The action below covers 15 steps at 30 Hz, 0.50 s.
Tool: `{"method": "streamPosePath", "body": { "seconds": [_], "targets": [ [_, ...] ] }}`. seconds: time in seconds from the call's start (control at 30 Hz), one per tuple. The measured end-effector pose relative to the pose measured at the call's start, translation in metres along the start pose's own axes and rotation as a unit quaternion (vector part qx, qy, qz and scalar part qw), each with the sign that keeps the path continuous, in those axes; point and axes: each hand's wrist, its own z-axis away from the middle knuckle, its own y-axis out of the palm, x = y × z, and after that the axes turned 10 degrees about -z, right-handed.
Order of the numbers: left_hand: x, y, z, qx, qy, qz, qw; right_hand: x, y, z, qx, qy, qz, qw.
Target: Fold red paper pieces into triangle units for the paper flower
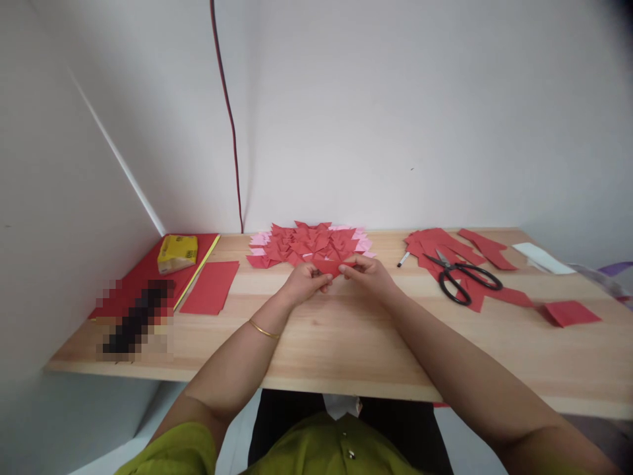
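Between my two hands, a small folded piece of red paper [327,267] is held just above the table, in front of the paper pile. The fingers of my left hand [307,282] pinch its left side. On the right side, my right hand [364,276] grips it between thumb and fingers. Right behind them lies a heap of folded red paper pieces [284,245], with folded pink paper pieces [260,239] showing at its edges. The lower part of the held paper is partly covered by my fingers.
Black-handled scissors [455,284] lie on red paper scraps [445,244] at the right, beside a marker [403,260]. Farther right are a white paper [544,258] and a folded red sheet [573,313]. At the left are red sheets [210,288] and a yellow packet [178,253].
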Motion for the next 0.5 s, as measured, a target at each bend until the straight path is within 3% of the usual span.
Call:
{"method": "streamPosePath", "body": {
  "seconds": [0.17,0.23,0.4,0.5],
  "targets": [
    [0.0,-0.001,0.0,-0.026,-0.025,-0.019,0.999,0.002,-0.019,-0.006,-0.13,-0.011,-0.049,0.99],
    [-0.001,0.0,0.0,-0.037,-0.024,-0.005,0.999,0.002,-0.019,-0.007,-0.138,-0.009,-0.086,0.987],
    [-0.006,0.004,0.001,-0.023,-0.008,0.023,0.999,0.0,-0.001,-0.002,0.057,0.023,-0.089,0.994],
    [-0.008,0.005,0.001,-0.011,0.005,0.031,0.999,-0.002,0.006,0.001,0.081,-0.01,-0.058,0.995]
  ]
}}
